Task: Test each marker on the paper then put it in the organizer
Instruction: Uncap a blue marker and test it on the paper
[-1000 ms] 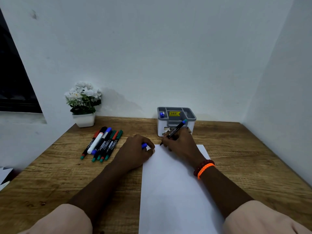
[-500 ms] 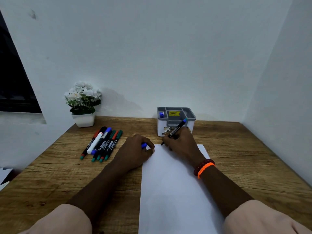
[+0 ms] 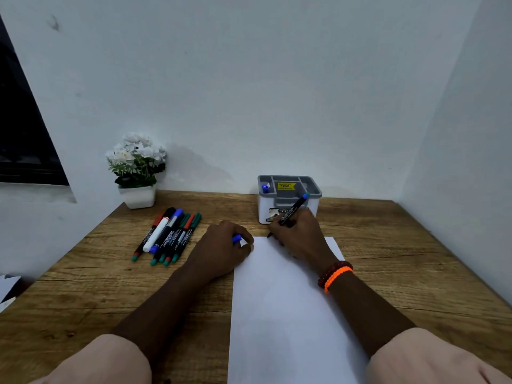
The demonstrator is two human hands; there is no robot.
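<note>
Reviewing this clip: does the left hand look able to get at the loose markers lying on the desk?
Probably yes. The loose markers lie just to its left with bare desk between, but the left hand grips a blue cap, so it isn't free.

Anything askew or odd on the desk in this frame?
Nothing stands out. The paper lies flat, the spare markers sit bunched together left of it, and the organizer stands upright. The right hand holds a marker at the sheet's top edge; the left hand grips its blue cap.

Grainy wooden table [image 3: 388, 261], matt paper [image 3: 282, 306], plastic organizer [image 3: 314, 202]
</note>
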